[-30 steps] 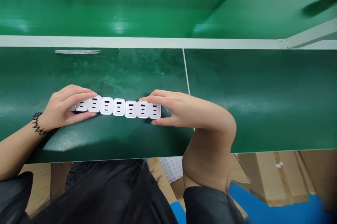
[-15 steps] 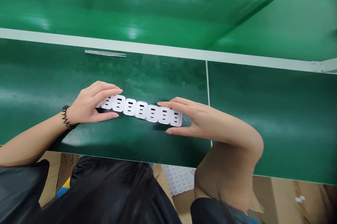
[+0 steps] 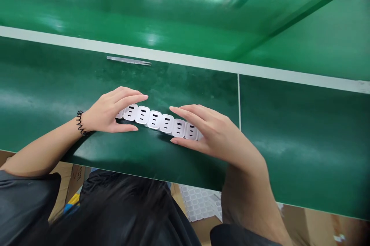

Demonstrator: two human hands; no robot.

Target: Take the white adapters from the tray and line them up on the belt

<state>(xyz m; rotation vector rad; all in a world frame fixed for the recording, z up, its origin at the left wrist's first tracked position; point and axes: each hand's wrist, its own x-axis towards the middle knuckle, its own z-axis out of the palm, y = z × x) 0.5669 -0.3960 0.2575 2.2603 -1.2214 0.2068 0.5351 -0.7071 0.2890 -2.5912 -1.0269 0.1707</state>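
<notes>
A slightly slanted row of several white charger housings [image 3: 155,119], each with a wide slot above two smaller ones, lies on the green table [image 3: 185,84]. My left hand [image 3: 112,109] straddles the row's left end, thumb on the near side and fingers on the far side, with a gap between thumb and housings. Around the right end is my right hand [image 3: 208,128], its thumb and fingers spread likewise and its palm covering part of the last housing. Both hands are open; whether the palms touch the row's ends cannot be made out.
Tweezers [image 3: 128,61] lie behind the row, close to a white rail [image 3: 185,57]. A pale seam [image 3: 239,99] crosses the tabletop on the right. Below the near edge are cardboard boxes [image 3: 291,221] and clear plastic trays [image 3: 198,201].
The view has shifted, so the table and tweezers appear farther right. My right hand has moved left along the row and covers more of its end. Both hands remain spread around the housings.
</notes>
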